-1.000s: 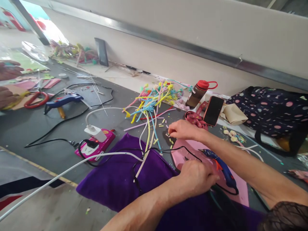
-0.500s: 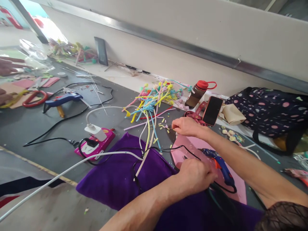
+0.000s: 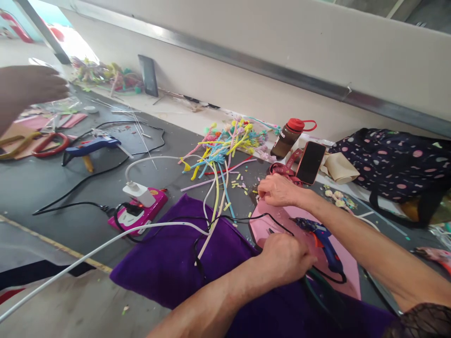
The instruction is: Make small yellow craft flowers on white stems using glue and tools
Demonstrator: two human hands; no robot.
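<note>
My left hand (image 3: 287, 256) is closed around what look like dark-handled scissors (image 3: 322, 293). Their grey tip pokes out past the knuckles, and the handles, blurred, hang over the purple cloth (image 3: 169, 260) at my lap. Farther forward, my right hand (image 3: 278, 188) is closed in a pinch at the far edge of a pink sheet (image 3: 343, 270); whatever is between its fingers is hidden. A blue glue gun (image 3: 326, 244) lies on that sheet under my right forearm. Short cut bits of pipe cleaner (image 3: 241, 184) are scattered just left of my right hand.
Colourful pipe-cleaner pieces (image 3: 225, 148) are heaped mid-table. A pink power strip (image 3: 141, 211) trails cables across the cloth. Behind are a bottle (image 3: 287, 138), a phone (image 3: 311, 162) and a patterned bag (image 3: 394, 164). Another person's hand (image 3: 31, 87) hovers at left, above red-handled scissors (image 3: 51, 144).
My right hand has shifted slightly right and nearer to me. My left hand is almost still. The other person's hand has risen, and yellow-handled scissors now lie uncovered on the table.
</note>
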